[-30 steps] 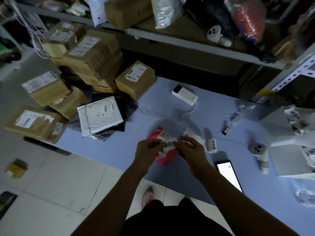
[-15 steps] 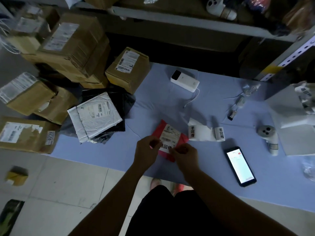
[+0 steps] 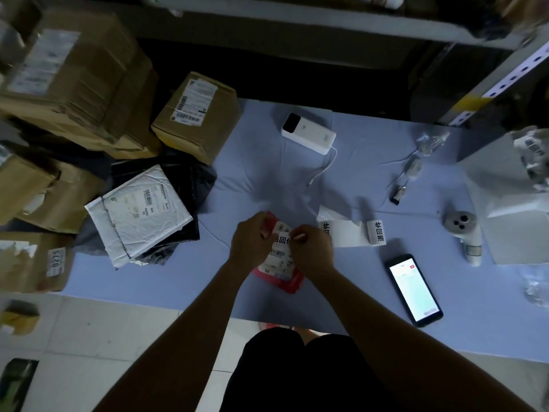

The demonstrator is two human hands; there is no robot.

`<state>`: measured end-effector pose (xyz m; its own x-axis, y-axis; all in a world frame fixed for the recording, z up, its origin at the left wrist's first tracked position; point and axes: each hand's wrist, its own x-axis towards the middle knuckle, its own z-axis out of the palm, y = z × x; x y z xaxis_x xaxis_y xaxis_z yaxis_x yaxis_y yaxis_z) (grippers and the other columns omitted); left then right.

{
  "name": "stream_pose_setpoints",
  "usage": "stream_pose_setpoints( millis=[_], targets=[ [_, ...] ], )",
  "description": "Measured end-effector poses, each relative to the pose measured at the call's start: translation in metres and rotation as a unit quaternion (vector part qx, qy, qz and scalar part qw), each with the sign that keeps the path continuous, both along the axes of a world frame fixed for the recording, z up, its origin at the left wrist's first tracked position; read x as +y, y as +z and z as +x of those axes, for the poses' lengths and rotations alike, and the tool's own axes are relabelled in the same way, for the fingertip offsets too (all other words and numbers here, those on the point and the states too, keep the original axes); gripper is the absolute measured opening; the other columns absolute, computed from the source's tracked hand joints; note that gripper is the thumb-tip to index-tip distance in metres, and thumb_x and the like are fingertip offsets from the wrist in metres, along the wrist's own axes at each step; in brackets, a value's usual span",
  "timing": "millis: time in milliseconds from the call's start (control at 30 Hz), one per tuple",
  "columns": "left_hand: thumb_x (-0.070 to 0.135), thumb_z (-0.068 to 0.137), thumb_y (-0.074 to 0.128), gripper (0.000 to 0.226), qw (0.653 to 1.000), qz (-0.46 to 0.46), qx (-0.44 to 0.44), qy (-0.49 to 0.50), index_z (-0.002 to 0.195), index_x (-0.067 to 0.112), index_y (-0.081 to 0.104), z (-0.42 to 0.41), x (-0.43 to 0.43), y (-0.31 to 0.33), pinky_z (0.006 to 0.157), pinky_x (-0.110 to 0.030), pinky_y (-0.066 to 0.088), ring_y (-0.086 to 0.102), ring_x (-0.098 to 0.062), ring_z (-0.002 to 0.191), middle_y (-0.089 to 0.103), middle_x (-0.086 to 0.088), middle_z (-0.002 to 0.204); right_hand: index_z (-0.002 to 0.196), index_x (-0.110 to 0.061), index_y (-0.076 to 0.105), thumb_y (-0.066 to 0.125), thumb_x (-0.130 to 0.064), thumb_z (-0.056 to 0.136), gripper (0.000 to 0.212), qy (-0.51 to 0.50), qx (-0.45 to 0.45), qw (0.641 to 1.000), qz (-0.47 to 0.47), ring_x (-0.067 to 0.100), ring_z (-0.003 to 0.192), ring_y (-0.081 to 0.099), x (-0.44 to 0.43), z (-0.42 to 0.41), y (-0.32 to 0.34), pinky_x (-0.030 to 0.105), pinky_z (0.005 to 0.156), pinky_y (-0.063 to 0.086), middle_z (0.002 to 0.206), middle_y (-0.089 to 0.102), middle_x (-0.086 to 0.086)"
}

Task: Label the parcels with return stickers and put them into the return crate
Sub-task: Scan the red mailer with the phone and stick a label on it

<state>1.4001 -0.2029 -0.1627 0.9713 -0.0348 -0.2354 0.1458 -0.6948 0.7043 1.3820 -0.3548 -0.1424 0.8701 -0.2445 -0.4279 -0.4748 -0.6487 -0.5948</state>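
A small red plastic mailer parcel [image 3: 283,282] with a white shipping label lies flat on a pale blue cloth mat [image 3: 166,278] spread over the tiled floor, directly in front of the person looking down at it. Both hands meet over its far end: the left hand [image 3: 252,240] and the right hand [image 3: 312,248] each pinch an end of a white return sticker [image 3: 282,239] printed with black characters, holding it against the parcel's label. Just beside the right hand sits a white roll of return stickers [image 3: 375,233], a strip unrolled towards the parcel. Nearer the person, right of the parcel, a black smartphone [image 3: 414,289] lies with its screen lit. At the far side of the mat is a white power bank [image 3: 309,136] with a thin white cable. To the left, brown cardboard boxes [image 3: 196,117] are heaped together, with a white padded mailer [image 3: 138,211] resting on black plastic bags. At the right edge stands a white container [image 3: 505,203]; whether it is the return crate is unclear.
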Motion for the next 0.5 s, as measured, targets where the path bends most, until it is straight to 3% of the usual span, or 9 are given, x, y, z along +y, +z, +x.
stream_pose_setpoints(
  millis=[67,167,233,300,400,500],
  targets=[
    [0.019,0.091,0.068,0.023,0.999,0.004,-0.026,-0.042,0.113,0.022,0.066,-0.001,0.001,-0.003,0.077,-0.037,0.055,0.067,-0.023,0.088,0.071,-0.002,0.099,0.097,-0.021,0.078,0.059,-0.017,0.092,0.02,0.035,0.006,0.999,-0.033,0.022,0.082,0.069,0.001,0.0,-0.001,0.031,0.068,0.057,0.097,0.075,0.003],
    [0.017,0.095,0.067,0.021,0.989,0.047,-0.076,-0.121,0.114,0.019,0.074,-0.007,0.002,-0.013,0.076,-0.017,0.044,0.057,-0.022,0.092,0.052,-0.002,0.099,0.105,-0.027,0.078,0.06,-0.029,0.094,0.021,0.044,0.029,0.997,-0.054,0.023,0.088,0.071,-0.005,-0.004,-0.006,0.04,0.077,0.061,0.102,0.074,0.001],
    [0.022,0.093,0.07,0.021,0.988,0.057,-0.088,-0.109,0.113,0.024,0.077,-0.011,0.007,-0.019,0.076,-0.014,0.039,0.047,-0.014,0.092,0.043,0.001,0.101,0.11,-0.031,0.076,0.062,-0.036,0.093,0.022,0.05,0.026,0.997,-0.057,0.022,0.093,0.07,-0.012,-0.008,-0.007,0.042,0.08,0.061,0.109,0.072,0.0],
    [0.026,0.091,0.072,0.02,0.99,0.047,-0.103,-0.08,0.111,0.027,0.079,-0.015,0.016,-0.026,0.076,-0.022,0.045,0.044,-0.013,0.092,0.045,-0.002,0.104,0.116,-0.032,0.075,0.064,-0.038,0.094,0.026,0.053,0.025,0.996,-0.06,0.024,0.098,0.069,-0.02,-0.012,-0.009,0.041,0.085,0.059,0.114,0.068,0.002],
    [0.045,0.093,0.058,0.033,0.994,0.011,-0.095,-0.048,0.111,0.026,0.077,-0.02,0.024,-0.025,0.072,-0.034,0.054,0.057,-0.022,0.087,0.053,-0.005,0.102,0.12,-0.028,0.074,0.062,-0.032,0.095,0.028,0.047,0.009,0.998,-0.047,0.029,0.096,0.068,-0.029,-0.022,-0.011,0.036,0.084,0.057,0.11,0.066,0.01],
    [0.039,0.098,0.06,0.026,0.998,-0.052,0.005,0.025,0.112,0.023,0.075,-0.025,0.016,-0.005,0.068,-0.029,0.057,0.068,-0.017,0.083,0.065,0.005,0.09,0.115,-0.019,0.073,0.067,-0.031,0.093,0.026,-0.009,-0.007,1.0,0.0,0.026,0.092,0.071,-0.03,-0.033,-0.011,0.033,0.077,0.056,0.104,0.074,0.009]
  ],
)
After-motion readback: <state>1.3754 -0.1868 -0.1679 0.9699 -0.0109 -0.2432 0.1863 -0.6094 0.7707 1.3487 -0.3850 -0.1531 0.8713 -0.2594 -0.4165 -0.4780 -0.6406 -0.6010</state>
